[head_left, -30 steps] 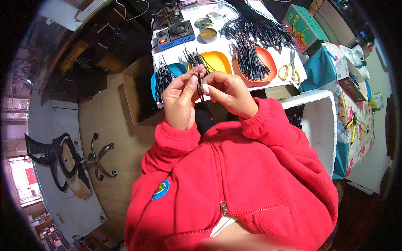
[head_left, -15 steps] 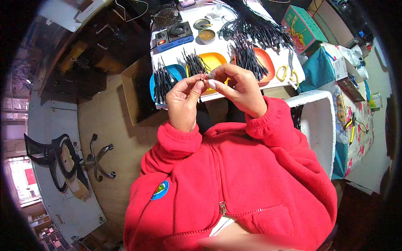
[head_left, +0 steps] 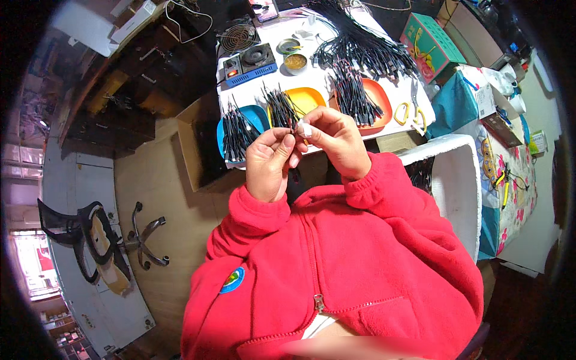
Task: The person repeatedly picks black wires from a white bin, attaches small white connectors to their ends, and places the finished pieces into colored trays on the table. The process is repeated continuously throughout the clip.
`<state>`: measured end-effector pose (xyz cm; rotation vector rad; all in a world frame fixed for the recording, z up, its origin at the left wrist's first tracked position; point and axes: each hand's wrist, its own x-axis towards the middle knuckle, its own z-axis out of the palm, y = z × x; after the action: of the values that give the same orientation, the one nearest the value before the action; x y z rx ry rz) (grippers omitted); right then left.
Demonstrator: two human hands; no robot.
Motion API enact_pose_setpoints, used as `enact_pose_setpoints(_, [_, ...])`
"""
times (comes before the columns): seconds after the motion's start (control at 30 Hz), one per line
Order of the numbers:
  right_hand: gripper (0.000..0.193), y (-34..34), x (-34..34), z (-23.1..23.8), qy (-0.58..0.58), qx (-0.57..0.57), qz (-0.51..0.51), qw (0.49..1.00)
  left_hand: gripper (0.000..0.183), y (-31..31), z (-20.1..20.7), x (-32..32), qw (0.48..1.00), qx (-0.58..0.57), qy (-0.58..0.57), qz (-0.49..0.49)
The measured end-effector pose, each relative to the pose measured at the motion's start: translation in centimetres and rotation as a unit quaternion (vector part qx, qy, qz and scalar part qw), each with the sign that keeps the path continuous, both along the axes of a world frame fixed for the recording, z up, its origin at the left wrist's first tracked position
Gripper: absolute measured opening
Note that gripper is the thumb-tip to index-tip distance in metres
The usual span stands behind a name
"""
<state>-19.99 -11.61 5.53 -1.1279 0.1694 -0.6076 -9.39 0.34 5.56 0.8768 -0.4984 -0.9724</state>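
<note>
Our left hand (head_left: 268, 165) and right hand (head_left: 339, 144) met at the fingertips, both nearly closed, pinching what looked like a thin dark cable (head_left: 293, 128), mostly hidden between them. A second earlier the left fingers had stood extended, dark strands hanging below; now they had curled in, so we judged the piece more closely gripped, not yet put down. Beyond our hands, the blue tray (head_left: 259, 112), yellow tray (head_left: 312, 98) and orange tray (head_left: 384, 99) carried dark cable bundles.

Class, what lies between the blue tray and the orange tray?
In the head view, the yellow tray, with black cables over its left part, lies between the blue tray and orange tray.
</note>
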Motion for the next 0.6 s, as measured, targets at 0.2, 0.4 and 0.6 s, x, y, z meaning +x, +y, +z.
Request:
enact_pose_setpoints(0.2, [0.016,-0.5,-0.5,0.9,0.013,0.069,0.101,0.992,0.012,1.0,0.8,0.7,0.994,0.009,0.051,-0.093])
enact_pose_setpoints(0.4, [0.019,-0.5,-0.9,1.4,0.024,0.033,0.112,0.993,0.012,1.4,1.1,1.0,0.993,0.020,0.027,-0.111])
enact_pose_setpoints(0.6, [0.017,-0.4,-1.0,1.1,0.020,0.041,0.101,0.994,0.012,1.4,1.1,0.3,0.996,0.030,-0.053,-0.059])
